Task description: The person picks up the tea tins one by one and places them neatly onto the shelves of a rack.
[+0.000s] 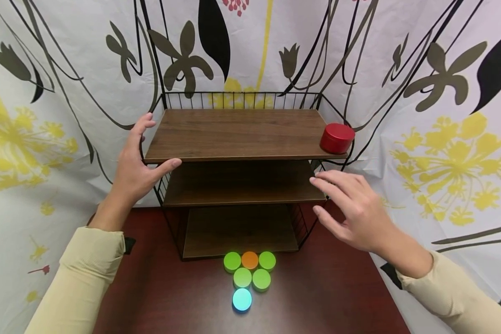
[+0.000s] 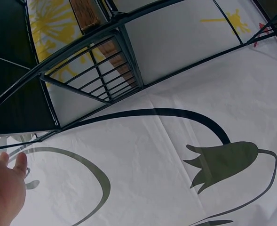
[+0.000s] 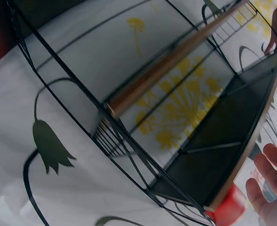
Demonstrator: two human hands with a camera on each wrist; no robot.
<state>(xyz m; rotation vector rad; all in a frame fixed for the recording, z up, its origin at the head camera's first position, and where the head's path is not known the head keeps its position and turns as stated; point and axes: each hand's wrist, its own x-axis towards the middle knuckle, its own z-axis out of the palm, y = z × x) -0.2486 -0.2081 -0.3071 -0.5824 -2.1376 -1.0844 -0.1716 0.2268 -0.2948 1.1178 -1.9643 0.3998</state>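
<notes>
Sleeves [image 1: 77, 278] [image 1: 459, 292] run off-frame; 2 hands [image 1: 135, 169] [image 1: 355, 208] partly hide the shelf unit [image 1: 238, 134].

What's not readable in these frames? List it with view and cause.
Head: rear of the middle shelf, hidden by the top board.
Head: inside of the red tin, hidden by its closed top.
Left wrist: most of the left hand, cut by the left edge.
Right wrist: part of the right hand, cut by the right edge.
</notes>
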